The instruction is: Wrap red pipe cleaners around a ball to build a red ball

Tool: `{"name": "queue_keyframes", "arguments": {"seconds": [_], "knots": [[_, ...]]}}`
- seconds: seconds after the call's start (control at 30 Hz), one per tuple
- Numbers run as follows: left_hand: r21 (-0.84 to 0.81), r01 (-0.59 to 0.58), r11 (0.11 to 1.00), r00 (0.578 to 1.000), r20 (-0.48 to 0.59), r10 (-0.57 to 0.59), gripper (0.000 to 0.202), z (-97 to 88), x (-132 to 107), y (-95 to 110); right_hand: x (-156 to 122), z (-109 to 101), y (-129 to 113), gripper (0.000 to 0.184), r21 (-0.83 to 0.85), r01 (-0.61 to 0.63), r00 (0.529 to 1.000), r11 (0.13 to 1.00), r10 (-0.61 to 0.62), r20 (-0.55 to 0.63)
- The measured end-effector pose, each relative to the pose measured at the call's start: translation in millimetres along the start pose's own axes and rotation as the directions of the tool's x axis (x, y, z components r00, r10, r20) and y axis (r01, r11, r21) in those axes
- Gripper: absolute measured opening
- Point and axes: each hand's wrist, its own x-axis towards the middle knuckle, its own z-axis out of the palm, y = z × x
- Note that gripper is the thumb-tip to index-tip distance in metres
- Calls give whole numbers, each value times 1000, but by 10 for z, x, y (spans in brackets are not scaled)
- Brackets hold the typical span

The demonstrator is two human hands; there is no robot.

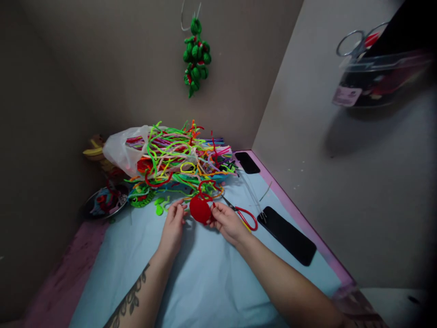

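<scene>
Head view, with clock positions read from the red disc. At 9 o'clock, farthest out, sits a bowl [119, 210] of mixed scraps; nearer, at the same hour, lie light green pieces [159, 209]. Just beside the disc at 9 o'clock is the left hand [175, 217], its fingers loosely curled; whether they grip anything thin cannot be told. A heap of pipe cleaners [184, 155] spreads from 10 to 12 o'clock. At the centre, the red disc [200, 210] is held above the blue cloth [201, 273], between the two hands; a red loop [210, 183] appears just beyond it at about 12 o'clock, though any join is unclear. At 3 o'clock the right hand [225, 221] closes thumb and fingers on the disc's edge. Handling is probably best with this pinch light and near the rim, so that the soft face is not crushed, while the left fingertips steady the opposite edge. Good practice would also hold loose strands clear of the disc. Scissors [235, 208] lie at 3 o'clock, just beyond the right hand; a phone [287, 237] rests between 3 and 4 o'clock.
</scene>
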Motion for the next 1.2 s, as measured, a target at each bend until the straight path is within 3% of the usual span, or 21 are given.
{"name": "queue_keyframes", "arguments": {"seconds": [0.1, 0.2, 0.33, 0.5, 0.67, 0.8, 0.9, 1.0, 1.07, 1.2], "knots": [[151, -84, 985, 996, 42, 78, 30, 28, -46, 27, 22, -25, -32, 29, 79, 40, 999, 996, -38, -29], [151, -3, 989, 990, 141, -19, 43, 60, -82, 40, 47, -52, -26, 26, 138, 20, 999, 990, -14, -43], [86, 83, 993, 977, 188, -98, 61, 68, -100, 43, 63, -65, 8, 28, 117, -22, 999, 993, 26, -34], [25, 140, 990, 950, 278, -141, 59, 54, -117, 66, 66, -78, 66, 28, -15, 36, 999, 999, -37, -23], [23, 153, 988, 959, 238, -154, 59, 46, -100, 83, 79, -106, 107, 26, -196, 107, 990, 975, -123, -74], [33, 126, 992, 965, 226, -130, 51, 30, -73, 76, 59, -93, 62, 29, -271, 249, 951, 930, -288, -114], [70, 82, 994, 972, 214, -95, 50, 24, -64, 65, 43, -104, 16, 26, -367, 317, 929, 874, -364, -64], [85, 82, 993, 972, 215, -99, 52, 37, -72, 62, 32, -127, -11, 21, -468, 343, 925, 814, -379, 19], [85, 72, 994, 970, 225, -90, 52, 52, -83, 70, 16, -126, -26, 23, -463, 336, 933, 820, -358, 42], [171, -88, 981, 981, 188, 55, 51, 64, -99, 86, -21, -91, -45, 22, -424, 335, 941, 841, -322, 103]]}}
